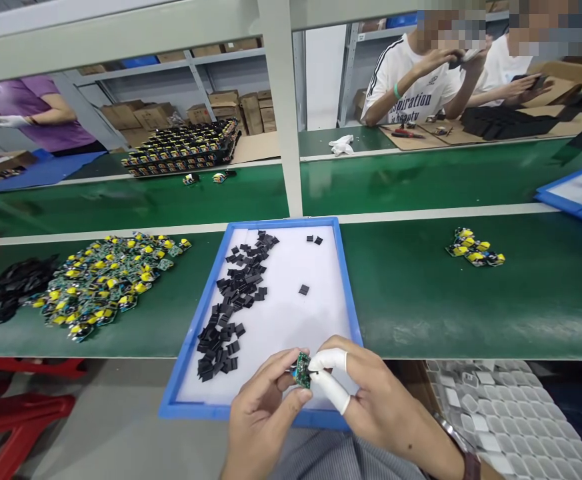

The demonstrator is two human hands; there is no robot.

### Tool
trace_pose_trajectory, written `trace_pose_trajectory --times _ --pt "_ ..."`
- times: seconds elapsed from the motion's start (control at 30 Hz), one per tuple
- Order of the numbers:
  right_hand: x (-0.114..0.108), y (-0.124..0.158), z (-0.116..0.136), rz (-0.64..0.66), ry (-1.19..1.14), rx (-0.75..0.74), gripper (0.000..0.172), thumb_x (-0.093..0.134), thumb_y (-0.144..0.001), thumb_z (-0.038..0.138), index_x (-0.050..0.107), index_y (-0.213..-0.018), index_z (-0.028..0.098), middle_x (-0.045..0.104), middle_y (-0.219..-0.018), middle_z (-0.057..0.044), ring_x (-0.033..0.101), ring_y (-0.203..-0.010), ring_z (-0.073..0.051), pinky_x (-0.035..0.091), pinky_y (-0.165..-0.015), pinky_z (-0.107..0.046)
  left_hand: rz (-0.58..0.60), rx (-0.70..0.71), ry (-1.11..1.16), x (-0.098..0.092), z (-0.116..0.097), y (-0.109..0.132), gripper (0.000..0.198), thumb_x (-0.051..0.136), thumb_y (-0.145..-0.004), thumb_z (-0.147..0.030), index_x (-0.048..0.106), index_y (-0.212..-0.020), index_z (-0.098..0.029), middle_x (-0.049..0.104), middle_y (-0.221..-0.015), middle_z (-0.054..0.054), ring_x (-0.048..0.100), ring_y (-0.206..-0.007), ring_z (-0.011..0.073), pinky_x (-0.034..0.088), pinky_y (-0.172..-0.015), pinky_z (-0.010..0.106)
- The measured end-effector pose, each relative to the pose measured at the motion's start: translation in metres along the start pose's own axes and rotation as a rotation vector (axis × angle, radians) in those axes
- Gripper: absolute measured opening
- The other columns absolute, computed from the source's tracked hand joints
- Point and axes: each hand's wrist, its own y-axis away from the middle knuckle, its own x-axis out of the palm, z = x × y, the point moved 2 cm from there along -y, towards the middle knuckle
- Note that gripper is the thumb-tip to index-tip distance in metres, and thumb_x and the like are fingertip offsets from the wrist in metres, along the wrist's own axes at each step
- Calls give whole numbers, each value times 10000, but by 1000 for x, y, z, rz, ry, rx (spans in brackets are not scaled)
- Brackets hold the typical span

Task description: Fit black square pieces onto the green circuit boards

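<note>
Both hands pinch one small green circuit board (301, 370) over the near edge of a blue-rimmed white tray (347, 293). My left hand (263, 413) grips the board from the left with thumb and fingers closed. My right hand (371, 400), with white finger cots on its thumb and forefinger, holds the board's right side. Several small black square pads (235, 293) lie scattered in a band across the tray's left half.
A heap of yellow-and-green circuit boards (105, 280) and black parts (15, 287) lies left on the green belt (421, 300). A smaller cluster of boards (475, 248) sits right. A white blister tray (495, 413) is lower right. Other people work across the belt.
</note>
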Motion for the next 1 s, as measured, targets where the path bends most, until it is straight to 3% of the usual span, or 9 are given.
trace_pose_trajectory --times 0.17,0.4,0.7,0.83,1.0 --pt "-3 2 2 45 132 23 330 491 -884 -26 631 -1080 200 611 -983 -83 558 -901 -236 484 -796 -369 -20 -13 34 2 4 -3 375 801 -809 -137 800 -1158 -274 777 -1199 104 756 -1072 278 640 -918 345" --pt "-4 -5 -4 -5 -33 59 271 580 -961 88 689 -1144 256 647 -895 -27 592 -785 -179 465 -701 -307 25 -106 89 1 8 -7 383 806 -809 -148 797 -1168 -281 783 -1126 91 771 -891 226 653 -799 301" --pt "-2 -9 -12 -53 -73 67 270 630 -885 48 709 -1065 233 660 -847 -10 603 -718 -149 461 -645 -260 49 -125 90 3 14 -6 383 816 -792 -155 804 -1153 -281 766 -1124 110 753 -939 266 646 -785 352" --pt "-3 -11 -13 4 -65 125 207 655 -876 61 716 -983 226 647 -780 13 563 -641 -126 425 -584 -239 55 -120 50 3 14 -7 362 817 -793 -160 812 -1136 -275 769 -1103 112 750 -912 257 640 -748 328" --pt "-5 -10 -14 -24 -52 118 293 614 -901 54 733 -1090 243 655 -864 -21 600 -744 -165 456 -656 -278 51 -84 62 2 12 -10 386 808 -796 -133 805 -1148 -290 776 -1098 92 747 -914 231 644 -780 311"
